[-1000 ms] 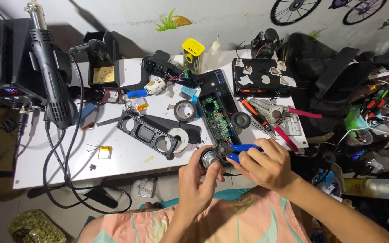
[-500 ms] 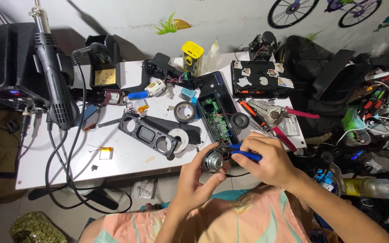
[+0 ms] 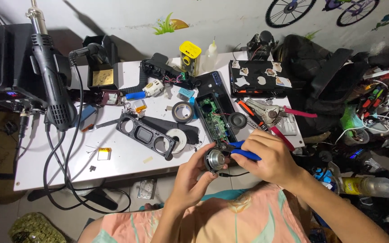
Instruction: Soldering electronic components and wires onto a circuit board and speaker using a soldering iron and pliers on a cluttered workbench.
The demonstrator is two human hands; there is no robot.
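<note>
My left hand (image 3: 190,177) grips a small round speaker driver (image 3: 215,159) at the near edge of the white table (image 3: 55,157). My right hand (image 3: 269,157) holds blue-handled cutters (image 3: 244,152), their tip against the top of the driver. Just beyond lies an opened black speaker case with a green circuit board (image 3: 214,118). A black front grille frame (image 3: 146,135) with round openings lies to the left.
A hot-air gun (image 3: 50,81) hangs at the left with cables trailing down. Tape rolls (image 3: 183,111), a yellow box (image 3: 190,56), a glue bottle (image 3: 210,48), red-handled pliers (image 3: 271,114) and a stickered black case (image 3: 258,78) crowd the table. Bags and tools pile up at the right.
Both hands have shifted slightly with the driver and cutters; the cutters' tip has come closer onto the driver's top edge.
</note>
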